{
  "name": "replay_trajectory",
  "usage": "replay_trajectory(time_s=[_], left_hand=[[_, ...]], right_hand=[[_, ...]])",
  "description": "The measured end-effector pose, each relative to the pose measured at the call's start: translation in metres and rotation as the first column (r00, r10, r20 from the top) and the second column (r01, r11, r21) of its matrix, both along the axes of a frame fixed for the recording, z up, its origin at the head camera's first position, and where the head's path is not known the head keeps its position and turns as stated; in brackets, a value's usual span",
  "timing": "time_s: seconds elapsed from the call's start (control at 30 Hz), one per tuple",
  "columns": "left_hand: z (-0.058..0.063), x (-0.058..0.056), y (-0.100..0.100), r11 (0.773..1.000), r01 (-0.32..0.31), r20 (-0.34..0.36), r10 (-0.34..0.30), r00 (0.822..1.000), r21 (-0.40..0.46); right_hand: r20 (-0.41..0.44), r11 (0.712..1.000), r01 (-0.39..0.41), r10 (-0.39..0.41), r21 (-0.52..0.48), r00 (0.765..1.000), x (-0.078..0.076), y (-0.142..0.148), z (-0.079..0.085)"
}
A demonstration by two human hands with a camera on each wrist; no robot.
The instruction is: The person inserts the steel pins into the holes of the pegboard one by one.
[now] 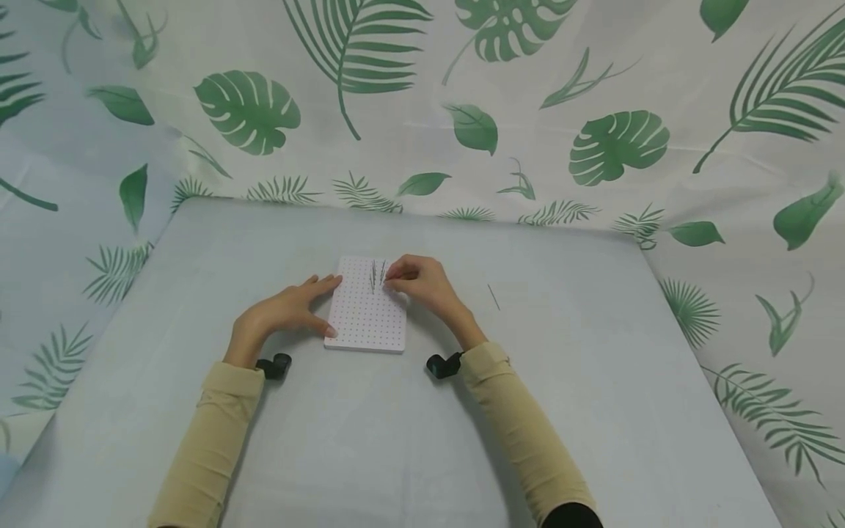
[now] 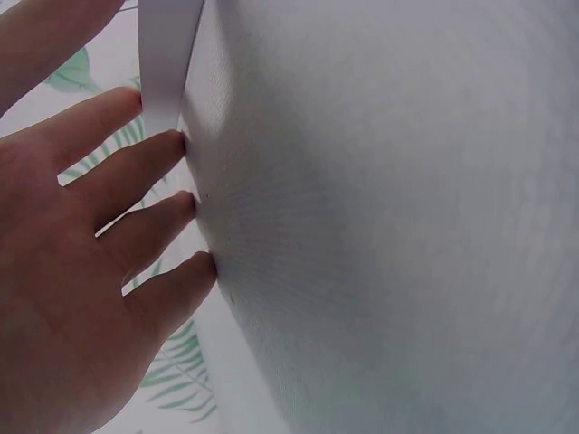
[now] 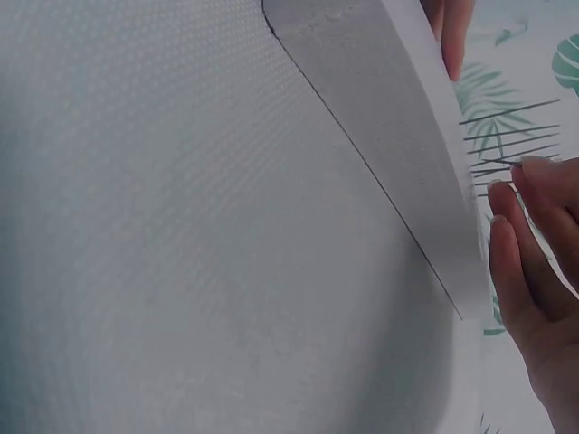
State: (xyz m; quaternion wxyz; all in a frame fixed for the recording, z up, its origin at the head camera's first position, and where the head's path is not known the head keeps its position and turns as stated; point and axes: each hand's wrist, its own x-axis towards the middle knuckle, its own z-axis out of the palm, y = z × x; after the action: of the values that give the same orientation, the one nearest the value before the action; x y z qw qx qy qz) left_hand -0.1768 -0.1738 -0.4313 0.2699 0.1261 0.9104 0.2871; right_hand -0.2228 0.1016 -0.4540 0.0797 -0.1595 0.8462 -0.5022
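Observation:
A white pegboard [image 1: 363, 323] with rows of small holes lies flat on the table. Several thin dark metal pins [image 1: 372, 279] stand up from its far half; they also show as pins [image 3: 511, 113] in the right wrist view. My left hand [image 1: 287, 306] rests at the board's left side, thumb and fingers spread. In the left wrist view the fingers of this hand [image 2: 90, 226] are fairly straight, near the board's side wall [image 2: 167, 63]. With thumb and fingertips, my right hand [image 1: 425, 282] pinches a thin pin just above the board, beside the standing ones.
One loose pin [image 1: 494, 297] lies on the pale table cover [image 1: 581, 352], to the right of my right hand. A leaf-patterned curtain [image 1: 396, 154] hangs behind the table. Small black cameras [image 1: 444, 365] sit at both wrists.

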Motion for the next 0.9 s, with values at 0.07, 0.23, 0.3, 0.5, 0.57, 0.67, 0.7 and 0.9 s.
replay_trajectory(time_s=[0.07, 0.23, 0.3, 0.5, 0.57, 0.67, 0.7, 0.9], left_hand=[[0.0001, 0.0001, -0.0001, 1.000, -0.002, 0.001, 0.002, 1.000, -0.003], [-0.0010, -0.0004, -0.0007, 1.000, -0.007, 0.005, 0.007, 1.000, -0.007], [-0.0015, -0.0007, -0.0011, 1.000, -0.009, 0.007, 0.009, 1.000, -0.006], [-0.0012, -0.0006, -0.0016, 1.000, -0.005, 0.004, 0.005, 1.000, 0.001], [-0.0012, -0.0007, -0.0014, 1.000, -0.002, 0.000, 0.002, 1.000, 0.002], [-0.0016, -0.0008, -0.0009, 1.000, -0.006, 0.002, 0.006, 1.000, 0.002], [-0.0017, -0.0008, -0.0007, 1.000, -0.007, 0.003, 0.007, 1.000, 0.000], [-0.0016, -0.0008, -0.0005, 1.000, -0.015, 0.014, 0.015, 1.000, 0.000]], right_hand=[[-0.001, 1.000, 0.000, 0.000, 0.012, 1.000, -0.0007, -0.0014, -0.0012], [-0.016, 0.999, -0.004, 0.004, 0.046, 1.000, -0.0018, -0.0042, -0.0022], [-0.024, 0.998, -0.006, 0.007, 0.057, 1.000, -0.0021, -0.0053, -0.0027], [-0.040, 0.998, -0.006, 0.009, 0.062, 0.999, -0.0034, -0.0083, -0.0052], [-0.046, 0.998, -0.003, 0.006, 0.063, 0.999, -0.0033, -0.0087, -0.0055], [-0.057, 0.997, 0.002, 0.002, 0.072, 0.998, -0.0029, -0.0090, -0.0052], [-0.059, 0.997, 0.004, 0.001, 0.075, 0.998, -0.0027, -0.0091, -0.0048], [-0.048, 0.995, 0.003, 0.002, 0.099, 0.999, -0.0015, -0.0104, -0.0016]])
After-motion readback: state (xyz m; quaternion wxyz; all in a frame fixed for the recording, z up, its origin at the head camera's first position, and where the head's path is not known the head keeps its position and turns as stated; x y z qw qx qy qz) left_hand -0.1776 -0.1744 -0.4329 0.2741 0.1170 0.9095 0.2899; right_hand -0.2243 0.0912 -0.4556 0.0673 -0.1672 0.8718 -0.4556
